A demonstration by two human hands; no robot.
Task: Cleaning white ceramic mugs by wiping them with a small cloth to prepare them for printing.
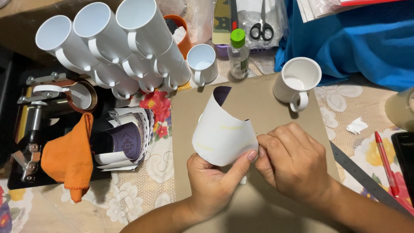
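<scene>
Paper wrap [224, 136]: curled white sheet, dark print inside, standing over the brown board [258, 103] where I see it held.
Left hand [213, 183]: closed on the wrap's lower edge, thumb pressing the overlap so the curl keeps.
Right hand [293, 162]: fingers pinched shut at that seam, on what I cannot tell.
Single mug [296, 83]: on the board's far right corner.
Stacked mugs [116, 43]: off the board's far left.
Printed sheets [127, 140]: left of the board, beside an orange cloth [69, 157].

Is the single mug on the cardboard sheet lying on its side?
No. The white mug stands upright on the cardboard sheet, open mouth up, away from both hands.
</scene>
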